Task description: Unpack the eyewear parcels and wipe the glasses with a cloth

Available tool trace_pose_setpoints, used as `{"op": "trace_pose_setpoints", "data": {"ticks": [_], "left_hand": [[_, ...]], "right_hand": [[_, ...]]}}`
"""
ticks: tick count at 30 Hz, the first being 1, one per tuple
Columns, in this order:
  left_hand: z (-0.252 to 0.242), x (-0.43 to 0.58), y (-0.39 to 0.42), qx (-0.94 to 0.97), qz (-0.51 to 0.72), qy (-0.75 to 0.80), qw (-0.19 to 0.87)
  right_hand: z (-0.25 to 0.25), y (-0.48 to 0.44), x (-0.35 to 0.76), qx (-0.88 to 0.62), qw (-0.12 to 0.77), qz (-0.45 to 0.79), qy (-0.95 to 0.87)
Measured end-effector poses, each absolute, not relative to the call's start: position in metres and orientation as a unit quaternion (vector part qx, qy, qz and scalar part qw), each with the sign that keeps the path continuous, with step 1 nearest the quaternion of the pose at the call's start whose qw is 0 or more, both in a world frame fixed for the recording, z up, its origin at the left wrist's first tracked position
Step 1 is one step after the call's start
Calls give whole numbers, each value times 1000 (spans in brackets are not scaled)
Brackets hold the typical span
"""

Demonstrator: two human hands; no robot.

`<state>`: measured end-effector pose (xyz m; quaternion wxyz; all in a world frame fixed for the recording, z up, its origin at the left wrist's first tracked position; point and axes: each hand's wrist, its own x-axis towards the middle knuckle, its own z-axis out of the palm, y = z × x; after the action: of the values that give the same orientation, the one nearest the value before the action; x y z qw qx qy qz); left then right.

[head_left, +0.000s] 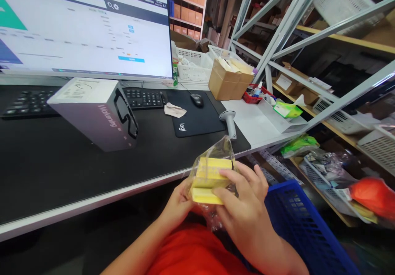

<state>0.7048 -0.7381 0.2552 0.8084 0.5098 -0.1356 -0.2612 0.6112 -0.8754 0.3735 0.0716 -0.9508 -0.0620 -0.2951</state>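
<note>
Just off the desk's front edge, a clear plastic bag (pixel 227 148) with yellow blocks (pixel 212 172) inside is between my hands. The blocks look like stacked pads, but their exact kind is hard to tell. My left hand (pixel 179 203) grips the bag's left side, its fingers partly hidden behind it. My right hand (pixel 243 196) lies over the right side, thumb and fingers pressed on the yellow blocks. Beyond the bag, a grey barcode scanner (pixel 228 122) stands by the mouse pad (pixel 197 120).
A white box (pixel 89 114) stands on the desk (pixel 148 151) before the keyboard (pixel 143 98) and monitor (pixel 86 28). A mouse (pixel 196 100) and cardboard box (pixel 230 79) are farther back. Right of me are a blue crate (pixel 304 225) and metal shelving (pixel 327 110) with baskets.
</note>
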Motion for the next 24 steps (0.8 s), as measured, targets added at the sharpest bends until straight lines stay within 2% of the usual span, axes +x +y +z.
{"op": "trace_pose_setpoints", "data": {"ticks": [3, 7, 16, 18, 24], "left_hand": [[259, 704, -741, 511, -254, -123, 812], [258, 703, -745, 510, -254, -109, 815], [254, 700, -746, 510, -291, -124, 800], [252, 698, -744, 507, -309, -140, 792], [234, 694, -742, 484, -380, -179, 768]], "right_hand": [[369, -869, 605, -931, 75, -352, -58], [369, -865, 598, -917, 136, -369, -67], [398, -897, 593, -942, 220, -218, -132], [398, -904, 596, -952, 209, -190, -118], [385, -917, 605, -976, 92, -188, -50]]}}
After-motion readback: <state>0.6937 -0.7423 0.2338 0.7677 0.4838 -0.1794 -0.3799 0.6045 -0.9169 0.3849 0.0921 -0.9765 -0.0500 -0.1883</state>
